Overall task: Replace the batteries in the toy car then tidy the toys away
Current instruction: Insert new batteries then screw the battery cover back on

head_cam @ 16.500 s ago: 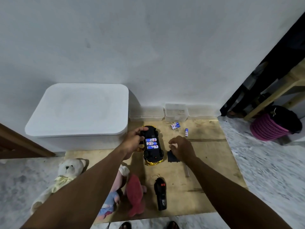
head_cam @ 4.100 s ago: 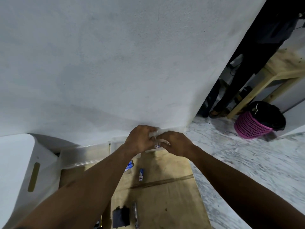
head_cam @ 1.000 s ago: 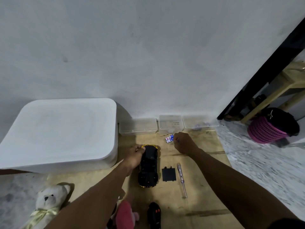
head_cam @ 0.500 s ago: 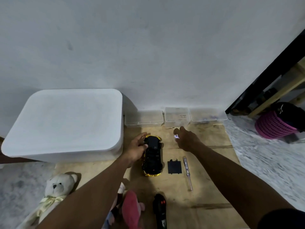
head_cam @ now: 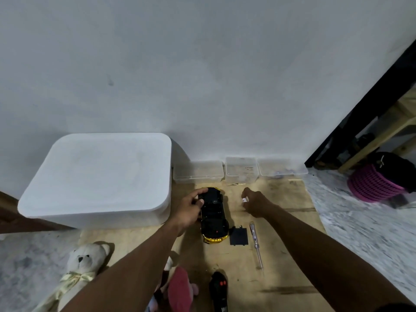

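Note:
The black and gold toy car (head_cam: 214, 218) lies upside down on the wooden board (head_cam: 281, 255). My left hand (head_cam: 190, 209) grips its front left side. My right hand (head_cam: 255, 202) hovers just right of the car and pinches small batteries (head_cam: 244, 199), of which only a white end shows. The black battery cover (head_cam: 238, 236) lies flat right of the car's rear, with a screwdriver (head_cam: 256, 245) beside it. A black remote control (head_cam: 218, 289) sits at the near edge. A white teddy bear (head_cam: 78, 269) and a pink soft toy (head_cam: 177, 289) lie at the lower left.
A big white lidded bin (head_cam: 99, 179) stands left of the car. Three small clear plastic boxes (head_cam: 240, 170) line the wall behind the board. At the far right are a pink basket (head_cam: 376, 183) and a wooden frame (head_cam: 382, 131) on marble floor.
My right hand picked the batteries up off the board near the boxes and drew back toward the car. My left hand stayed on the car. The camera tilted slightly.

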Demonstrator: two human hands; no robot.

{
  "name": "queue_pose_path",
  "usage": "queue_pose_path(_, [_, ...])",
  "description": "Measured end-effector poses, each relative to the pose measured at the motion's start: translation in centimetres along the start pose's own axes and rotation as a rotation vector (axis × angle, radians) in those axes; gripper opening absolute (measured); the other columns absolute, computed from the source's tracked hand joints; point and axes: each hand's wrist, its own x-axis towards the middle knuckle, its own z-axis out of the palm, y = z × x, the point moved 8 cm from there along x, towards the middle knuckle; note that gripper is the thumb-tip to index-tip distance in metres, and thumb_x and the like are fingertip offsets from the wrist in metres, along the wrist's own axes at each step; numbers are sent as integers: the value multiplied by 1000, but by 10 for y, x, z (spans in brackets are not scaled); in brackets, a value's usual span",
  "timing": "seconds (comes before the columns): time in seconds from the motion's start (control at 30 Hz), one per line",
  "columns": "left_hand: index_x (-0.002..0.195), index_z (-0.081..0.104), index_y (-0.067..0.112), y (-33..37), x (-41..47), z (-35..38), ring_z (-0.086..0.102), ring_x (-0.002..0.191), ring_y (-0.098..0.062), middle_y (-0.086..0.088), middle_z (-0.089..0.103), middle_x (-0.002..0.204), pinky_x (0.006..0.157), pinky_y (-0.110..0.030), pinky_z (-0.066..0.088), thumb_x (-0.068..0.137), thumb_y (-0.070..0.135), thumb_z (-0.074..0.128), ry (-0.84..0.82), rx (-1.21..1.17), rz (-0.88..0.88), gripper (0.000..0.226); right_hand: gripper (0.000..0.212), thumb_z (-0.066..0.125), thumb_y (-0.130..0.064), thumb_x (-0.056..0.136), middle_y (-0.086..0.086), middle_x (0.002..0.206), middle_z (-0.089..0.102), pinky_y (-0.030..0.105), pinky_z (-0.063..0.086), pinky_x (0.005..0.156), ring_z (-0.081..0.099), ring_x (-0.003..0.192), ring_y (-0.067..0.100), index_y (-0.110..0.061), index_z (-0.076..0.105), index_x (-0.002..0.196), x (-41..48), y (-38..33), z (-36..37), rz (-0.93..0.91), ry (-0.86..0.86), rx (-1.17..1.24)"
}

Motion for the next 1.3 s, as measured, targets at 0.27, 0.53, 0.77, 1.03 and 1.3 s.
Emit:
queue_pose_path(0.27, [121,62,37,54,-13,4,61,111,-30,-14,56,125,73,-36,61,104,8,44,7,-85,78,39,25,65,-22,96,11,78,62,22,33,42,48,51,12,-4,56,112,-53,-57,-84,41,62,759])
queue_pose_path(0.53, [121,63,31,133,-18,4,68,100,-29,-15,61,119,65,-32,60,102,6,46,30,-91,244,36,22,70,-23,92,10,67,58,21,25,41,38,43,12,-9,53,97,-77,-128,-120,23,81,920])
queue_pose_path(0.77, [126,62,26,154,-24,-4,70,97,-32,-14,62,116,64,-30,60,101,4,46,68,-97,304,36,21,69,-30,90,7,89,63,26,46,47,59,66,19,-18,53,92,-84,-143,-124,45,382,734])
queue_pose_path(1.03, [123,66,31,150,-34,-7,71,97,-30,-10,65,117,70,-37,62,99,7,51,119,-95,340,37,19,72,-27,87,5,91,65,12,30,53,55,78,18,-14,60,80,-99,-158,-123,-4,598,474])
queue_pose_path(1.3, [126,64,22,147,-40,-10,70,92,-28,-12,66,115,59,-27,57,100,1,48,114,-125,335,38,19,62,-29,95,6,79,63,28,39,59,56,69,22,-13,68,88,-115,-183,-122,-122,611,155])
